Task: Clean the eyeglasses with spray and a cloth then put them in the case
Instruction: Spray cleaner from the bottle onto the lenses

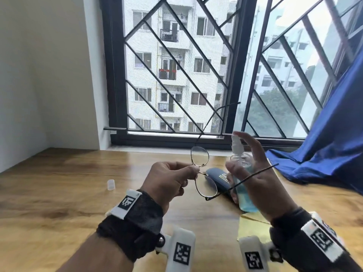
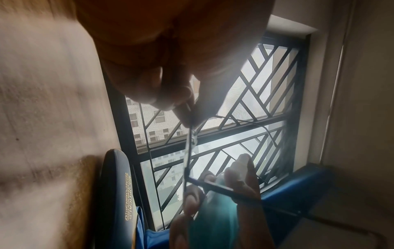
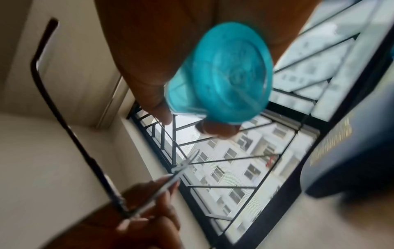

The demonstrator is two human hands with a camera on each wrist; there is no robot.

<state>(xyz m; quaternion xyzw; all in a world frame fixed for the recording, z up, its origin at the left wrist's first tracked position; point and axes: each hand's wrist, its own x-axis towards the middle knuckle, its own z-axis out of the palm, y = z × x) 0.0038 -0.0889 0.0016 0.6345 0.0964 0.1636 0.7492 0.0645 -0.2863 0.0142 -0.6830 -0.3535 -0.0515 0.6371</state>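
Note:
My left hand (image 1: 193, 171) pinches the thin metal-framed eyeglasses (image 1: 206, 186) at the bridge and holds them above the table, temples unfolded, one lens above the other. Just to their right, my right hand (image 1: 252, 160) grips a clear spray bottle (image 1: 244, 195) of blue liquid, white nozzle up, index finger stretched over the top. The dark blue case (image 1: 217, 177) lies shut on the table behind the glasses. A yellow cloth (image 1: 249, 222) lies under my right wrist. In the right wrist view the bottle (image 3: 224, 72) shows its round base. In the left wrist view the glasses (image 2: 188, 155) appear edge-on.
A small clear cap (image 1: 111, 184) stands on the wooden table (image 1: 59, 193) at the left. A blue curtain (image 1: 324, 154) drapes onto the table at the right. A barred window (image 1: 176, 75) runs along the far edge, with a white wall on the left.

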